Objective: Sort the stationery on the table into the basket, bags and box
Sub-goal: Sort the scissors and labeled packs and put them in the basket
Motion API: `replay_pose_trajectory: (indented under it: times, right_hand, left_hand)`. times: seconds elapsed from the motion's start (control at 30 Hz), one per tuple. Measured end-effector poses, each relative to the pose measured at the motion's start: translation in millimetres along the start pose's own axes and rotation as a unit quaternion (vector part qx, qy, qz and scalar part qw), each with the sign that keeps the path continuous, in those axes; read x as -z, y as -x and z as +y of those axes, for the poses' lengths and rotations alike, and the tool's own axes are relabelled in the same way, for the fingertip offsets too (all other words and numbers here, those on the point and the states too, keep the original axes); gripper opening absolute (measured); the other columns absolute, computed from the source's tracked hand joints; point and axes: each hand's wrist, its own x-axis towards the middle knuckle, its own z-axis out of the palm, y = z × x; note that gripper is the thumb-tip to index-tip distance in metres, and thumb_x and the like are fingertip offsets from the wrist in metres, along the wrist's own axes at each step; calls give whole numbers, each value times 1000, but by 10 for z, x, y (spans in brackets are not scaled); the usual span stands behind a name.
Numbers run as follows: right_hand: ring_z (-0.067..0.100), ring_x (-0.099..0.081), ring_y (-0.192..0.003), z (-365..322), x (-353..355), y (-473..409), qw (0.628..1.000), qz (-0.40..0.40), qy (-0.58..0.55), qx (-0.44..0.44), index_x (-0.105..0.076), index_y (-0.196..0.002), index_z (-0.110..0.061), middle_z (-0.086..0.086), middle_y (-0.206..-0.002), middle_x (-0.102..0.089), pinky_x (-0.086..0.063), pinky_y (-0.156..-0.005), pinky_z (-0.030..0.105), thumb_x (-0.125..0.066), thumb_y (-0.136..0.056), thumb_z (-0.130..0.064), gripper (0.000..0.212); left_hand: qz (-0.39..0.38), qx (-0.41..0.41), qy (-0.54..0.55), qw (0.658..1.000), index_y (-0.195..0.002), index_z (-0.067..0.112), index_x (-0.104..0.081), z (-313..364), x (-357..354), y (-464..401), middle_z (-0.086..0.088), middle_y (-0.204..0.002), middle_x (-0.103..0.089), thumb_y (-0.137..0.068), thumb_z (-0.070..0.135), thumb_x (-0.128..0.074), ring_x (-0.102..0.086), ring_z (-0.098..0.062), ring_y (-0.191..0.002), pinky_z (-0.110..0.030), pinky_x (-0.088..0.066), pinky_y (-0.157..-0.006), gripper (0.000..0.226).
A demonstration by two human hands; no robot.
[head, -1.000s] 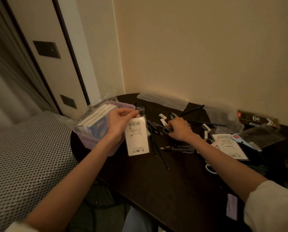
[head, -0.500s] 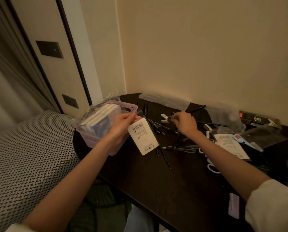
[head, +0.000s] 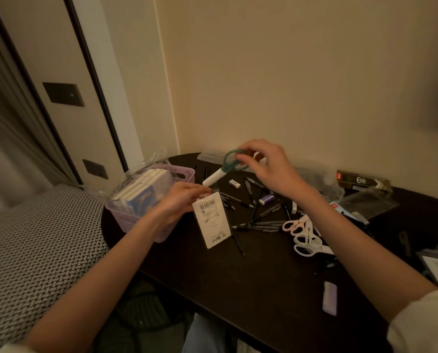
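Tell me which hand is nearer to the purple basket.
Left. The left hand is right beside the purple basket, holding a white barcoded packet near its front corner. The right hand is raised farther off, holding green-handled scissors over the pens.

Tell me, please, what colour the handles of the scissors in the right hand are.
Green, on the scissors in the right hand; head view.

Right hand [head: 266, 166] now raised off the table, lifting green-handled scissors [head: 224, 168] clear of the pens

Dim warm room, cream wall [head: 289, 72], dark table [head: 251, 284], woven-patterned bed [head: 34, 250].
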Motion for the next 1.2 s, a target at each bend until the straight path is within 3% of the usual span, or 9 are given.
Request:
replay_pose_trajectory:
  times: [0.17, 0.27, 0.6, 0.83, 1.0, 1.2]
  right_hand:
    - [11, -47, -85, -126, 7, 67, 987, -46, 115, 98, -68, -104, -11, 1, -89, -64, -45, -73, 32, -60, -92, -18, 16]
    - [16, -50, -88, -155, 9, 96, 977, -60, 165, 119, -66, -105, -13, 2, -91, -63, -47, -70, 35, -58, -93, -21, 17]
    - [10, -46, -93, -219, 15, 228, 969, -96, 201, 103, -65, -111, -14, 0, -100, -62, -40, -74, 25, -53, -96, -24, 22]
    - [15, -53, -101, -222, -19, 229, 966, -159, 191, 76, -66, -110, -17, -1, -105, -64, -47, -84, 37, -53, -95, -27, 22]
    - [11, -53, -94, -221, -115, 281, 964, -168, 196, 66, -65, -107, -20, -3, -98, -63, -46, -77, 31, -55, -94, -34, 22]
    - [11, -54, -88, -167, -312, 377, 965, -143, 216, 40, -58, -100, -20, -1, -100, -55, -48, -77, 30, -62, -89, -35, 19]
  left_hand:
    - [30, -22, -15, 999, -105, 9, -70, -30, -76, 51, -8, -104, -72, -91, 14, -60, -67, -20, -102, -35, -54, -88, 18]
    - [30, -34, -19, 999, -100, 14, -70, -29, -149, 91, -7, -104, -71, -93, 15, -58, -66, -20, -103, -38, -53, -92, 14]
    - [-7, -61, -49, 997, -101, 18, -68, -99, -241, 154, -3, -107, -72, -98, 31, -50, -65, -18, -107, -41, -49, -98, 23]
    - [-37, -59, -40, 997, -106, 15, -67, -80, -315, 185, -1, -106, -73, -99, 27, -48, -66, -13, -105, -37, -49, -95, 24]
    - [-45, -47, -5, 998, -101, 14, -69, -87, -305, 180, -4, -103, -73, -95, 25, -56, -67, -17, -102, -34, -53, -87, 18]
    - [-66, 0, 86, 994, -107, 3, -69, -153, -234, 145, -14, -109, -71, -91, 23, -62, -67, -25, -105, -41, -53, -91, 26]
